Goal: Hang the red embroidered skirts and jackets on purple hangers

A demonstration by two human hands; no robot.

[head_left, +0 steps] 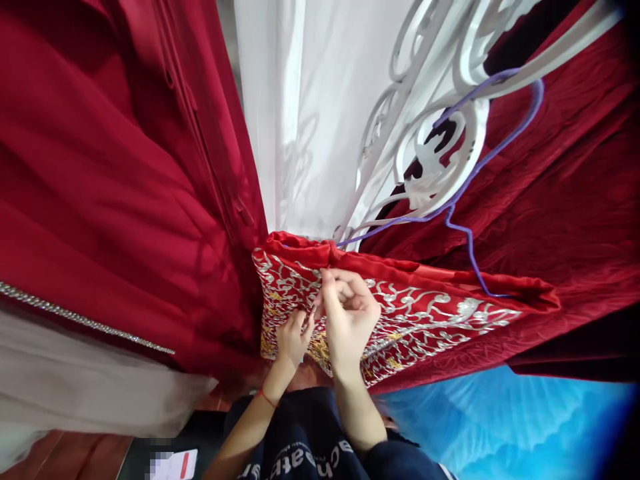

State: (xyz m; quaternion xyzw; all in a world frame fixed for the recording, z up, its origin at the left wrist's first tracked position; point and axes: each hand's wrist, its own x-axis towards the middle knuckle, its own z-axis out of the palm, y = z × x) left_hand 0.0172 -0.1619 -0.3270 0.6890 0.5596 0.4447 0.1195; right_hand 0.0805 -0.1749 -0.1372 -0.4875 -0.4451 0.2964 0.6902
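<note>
A red garment with silver and gold embroidery (425, 317) hangs in front of me on a purple wire hanger (480, 167). My right hand (347, 317) is closed, pinching the embroidered fabric near its top red hem. My left hand (294, 337), a red string round its wrist, is closed on the same embroidered cloth just below and to the left. What the fingertips grip beyond the cloth is too small to tell.
A dark red satin dress (110, 187) with a rhinestone trim hangs at left, above pale tulle (75, 393). White fabric (310, 100) and a white scrolled metal rack (430, 133) stand behind. Dark red velvet (565, 200) hangs at right, blue plastic (500, 427) below it.
</note>
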